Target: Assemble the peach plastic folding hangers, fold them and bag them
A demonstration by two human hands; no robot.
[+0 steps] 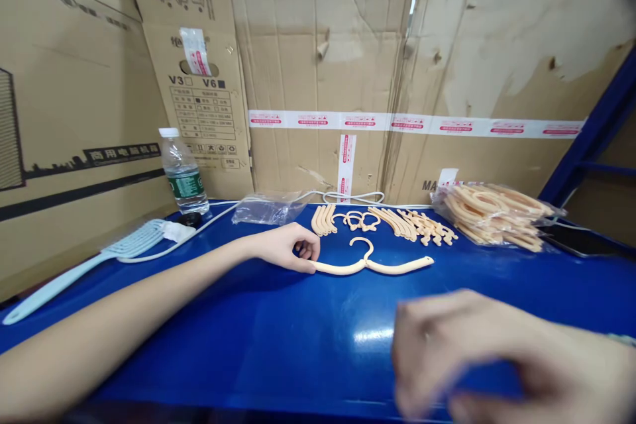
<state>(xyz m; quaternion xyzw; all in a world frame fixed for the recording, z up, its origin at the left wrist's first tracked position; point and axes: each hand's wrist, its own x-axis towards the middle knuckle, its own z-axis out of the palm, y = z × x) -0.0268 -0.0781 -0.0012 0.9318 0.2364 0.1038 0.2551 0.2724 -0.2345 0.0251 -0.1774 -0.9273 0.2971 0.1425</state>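
A cream plastic folding clothes hanger (342,269) lies on the blue table, its hook upward and its two arms spread sideways. The tip of its left arm is pinched between the thumb and fingers of my left hand (291,246). My right hand (452,348) is nearer to me, at the lower right, apart from the hanger. Motion smears its curled fingers, so whether it holds anything is unclear. Behind the hanger are loose cream pieces: curved arms (324,220), several hooks (354,219), more arms (397,222) and small knobbed pieces (431,228).
A clear bag of cream hanger parts (491,212) sits at the right, beside a dark flat device (581,242). At the left are a water bottle (186,175) and pale blue hairbrush (132,242). Behind lie a crumpled plastic bag (268,209), a white cable (218,213) and cardboard walls (318,66).
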